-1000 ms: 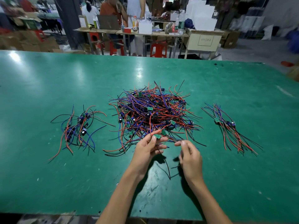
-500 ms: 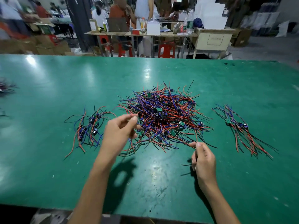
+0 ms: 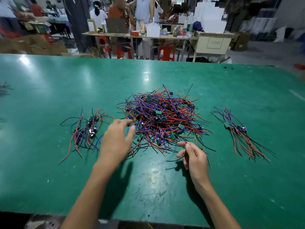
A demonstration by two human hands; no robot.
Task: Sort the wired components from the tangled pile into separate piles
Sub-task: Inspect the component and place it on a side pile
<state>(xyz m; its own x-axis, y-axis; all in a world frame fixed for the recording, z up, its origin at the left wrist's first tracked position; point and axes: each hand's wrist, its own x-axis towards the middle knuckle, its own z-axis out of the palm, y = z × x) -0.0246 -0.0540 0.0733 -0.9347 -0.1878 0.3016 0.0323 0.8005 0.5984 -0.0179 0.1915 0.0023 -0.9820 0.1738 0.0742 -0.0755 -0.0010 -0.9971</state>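
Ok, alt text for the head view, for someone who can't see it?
On a green table, the left hand reaches with relaxed fingers into the edge of a big tangled pile of wired components, while the right hand pinches a black wire. Smaller sorted piles lie left and right.

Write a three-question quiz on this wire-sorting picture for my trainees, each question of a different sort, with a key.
1. True or false: the big tangled pile lies between the two smaller sorted piles.
2. Multiple choice: where is the left hand? A. resting on the left sorted pile; B. open, between that pile and the tangled pile; C. off the green table.
3. Fill in: the right hand pinches a thin ____ wire at the tangled pile's near edge.

Key: 1 true, the right sorted pile being on the far side; 2 B; 3 black.
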